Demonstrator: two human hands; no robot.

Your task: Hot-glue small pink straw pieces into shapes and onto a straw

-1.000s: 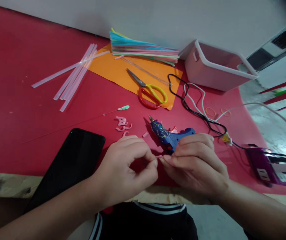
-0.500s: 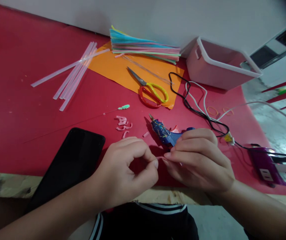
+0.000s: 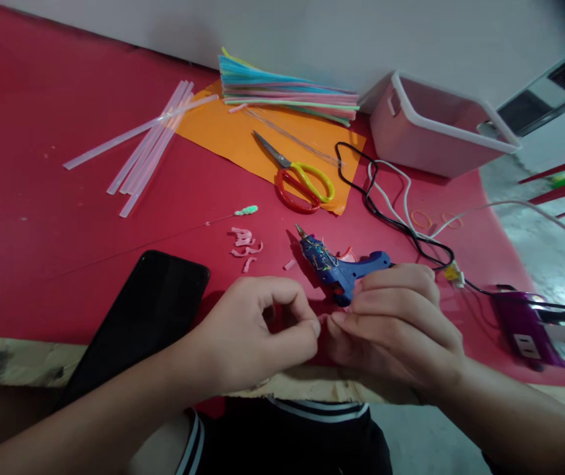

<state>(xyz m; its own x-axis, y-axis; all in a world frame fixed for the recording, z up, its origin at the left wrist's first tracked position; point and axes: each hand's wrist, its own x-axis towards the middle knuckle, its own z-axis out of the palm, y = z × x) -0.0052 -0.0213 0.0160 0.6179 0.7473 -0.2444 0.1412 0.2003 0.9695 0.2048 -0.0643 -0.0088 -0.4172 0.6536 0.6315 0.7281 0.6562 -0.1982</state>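
My left hand [image 3: 262, 336] is closed in a pinch, thumb against forefinger, on one end of a short pink pipe cleaner piece [image 3: 324, 317]. The other end is pinched by my right hand [image 3: 395, 320], whose fingertips are close to the left ones. Most of the piece is hidden by the fingers. Just beyond my right hand lies a blue glue gun [image 3: 331, 264], its nozzle pointing away. Several curled pink pipe cleaner pieces [image 3: 245, 243] and one short straight bit [image 3: 289, 264] rest on the red table covering in front of my hands.
A black phone [image 3: 138, 323] lies left of my left forearm. Beyond are scissors [image 3: 306, 185] on orange paper [image 3: 208, 135], bundled pipe cleaners [image 3: 287, 92], glue sticks [image 3: 148, 148] and a pink bin [image 3: 415, 138]. Cables [image 3: 386, 218] run rightward near a purple power strip [image 3: 529, 330]. A green-tipped wire [image 3: 246, 210] lies mid-table.
Both hands have shifted slightly, and my right hand uncovers more of the glue gun's handle. The pink piece stays pinched between them, with less of it showing.
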